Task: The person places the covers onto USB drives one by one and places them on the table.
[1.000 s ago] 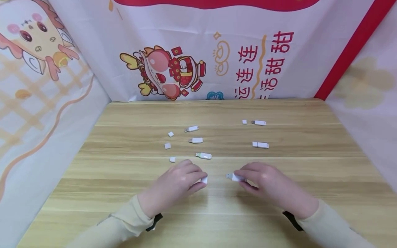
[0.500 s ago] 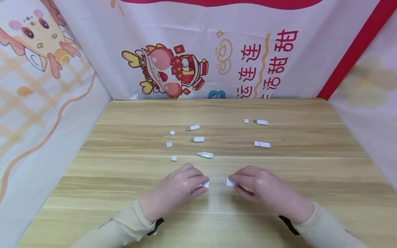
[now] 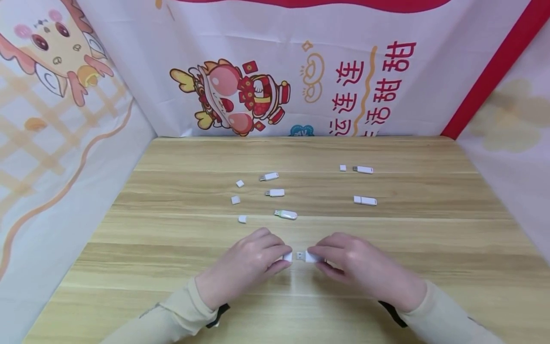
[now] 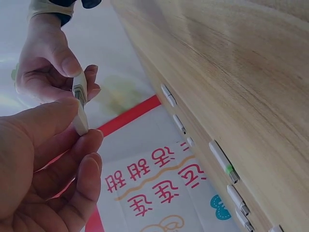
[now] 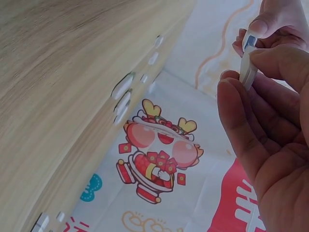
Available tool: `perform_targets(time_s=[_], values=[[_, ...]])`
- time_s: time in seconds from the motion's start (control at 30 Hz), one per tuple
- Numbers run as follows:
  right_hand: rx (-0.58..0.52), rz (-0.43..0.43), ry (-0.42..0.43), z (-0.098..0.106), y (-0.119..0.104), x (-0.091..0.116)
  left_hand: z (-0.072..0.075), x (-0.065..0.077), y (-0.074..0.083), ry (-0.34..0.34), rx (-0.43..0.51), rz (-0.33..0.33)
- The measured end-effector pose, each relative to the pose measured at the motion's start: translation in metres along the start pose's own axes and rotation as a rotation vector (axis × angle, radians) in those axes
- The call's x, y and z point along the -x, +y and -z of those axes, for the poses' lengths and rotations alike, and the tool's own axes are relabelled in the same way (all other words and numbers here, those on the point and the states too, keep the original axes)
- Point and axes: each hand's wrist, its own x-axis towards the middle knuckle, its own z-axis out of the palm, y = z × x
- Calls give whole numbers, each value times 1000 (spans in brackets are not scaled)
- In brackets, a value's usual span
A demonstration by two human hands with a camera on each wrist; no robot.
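My left hand pinches a small white cap between thumb and fingertips. Facing it, my right hand grips a white USB flash drive, its metal plug pointing left at the cap. A narrow gap separates plug and cap in the head view. Seen from the left wrist, the drive and cap are lined up end to end, the plug at the cap's mouth. The right wrist view has the drive body partly covered by the thumb. Both hands are over the front middle of the table.
Beyond the left hand lie three uncapped USB drives, a green-ringed one nearest, with loose caps to their left. At the back right are an uncapped drive, its cap and a capped drive. Printed cloth surrounds the wooden table.
My right hand has carried the USB drive left and slightly toward me, narrowing the gap to the cap. The left hand has shifted slightly right and nearer, still pinching the cap.
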Motion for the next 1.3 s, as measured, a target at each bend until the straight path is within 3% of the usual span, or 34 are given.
perform_targets(time_s=[0.77, 1.3], values=[[-12, 77, 38, -8, 0, -8, -1, 0, 1, 33, -17, -24], [3, -40, -15, -8, -13, -19, 2, -4, 2, 38, -16, -38]])
